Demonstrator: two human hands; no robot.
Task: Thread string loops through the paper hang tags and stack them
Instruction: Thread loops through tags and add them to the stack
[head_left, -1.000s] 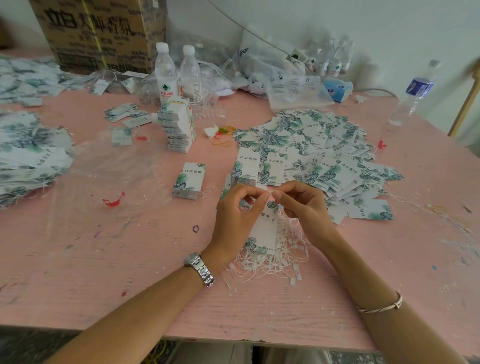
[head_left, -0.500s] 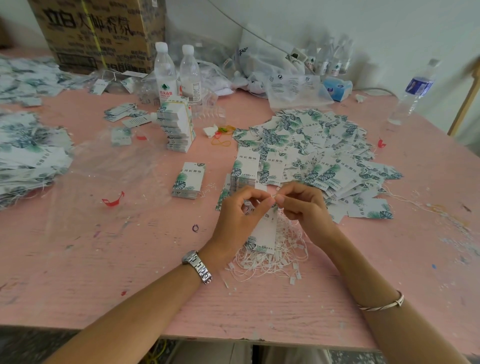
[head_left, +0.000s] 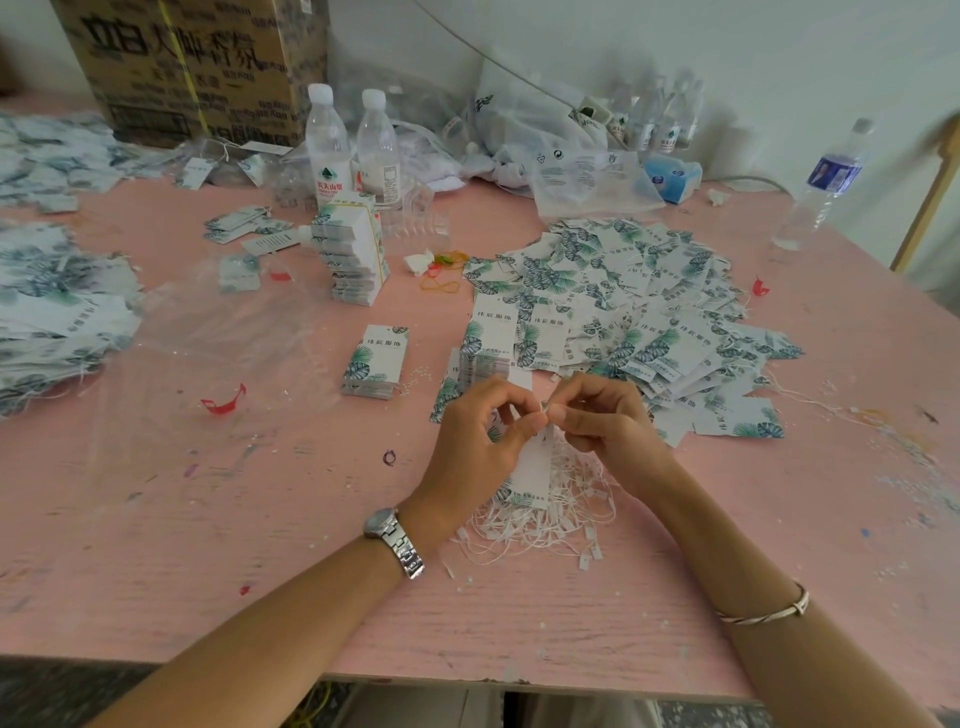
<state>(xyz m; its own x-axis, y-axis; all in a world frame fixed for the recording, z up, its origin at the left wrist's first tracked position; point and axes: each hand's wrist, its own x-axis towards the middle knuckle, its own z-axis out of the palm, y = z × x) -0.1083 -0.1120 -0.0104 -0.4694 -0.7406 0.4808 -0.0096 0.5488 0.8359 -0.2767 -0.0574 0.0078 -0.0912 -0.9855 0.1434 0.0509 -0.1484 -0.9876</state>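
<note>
We find both hands raised just above the table (head_left: 270, 545), meeting fingertip to fingertip over the string heap (head_left: 545, 519). The left hand (head_left: 480, 434) is curled, its thumb and forefinger pinching the top end of one tag (head_left: 533, 465). The right hand (head_left: 605, 423) is likewise curled and pinches at the same spot, on what we judge to be a string (head_left: 544, 409), though it is too fine to confirm. The tag hangs from the pinch, its long axis running from the fingertips down toward the person and its printed lower end over the heap. The top end, where we take the hole to be, lies directly between the two hands and is nearer to neither. We judge threading to be in hand: the right hand works the string across that end while the left steadies the tag. A stack (head_left: 375, 362) lies beyond and left of the left hand, and spread tags (head_left: 639, 312) lie beyond the right. We cannot tell which of these receives finished work.
</note>
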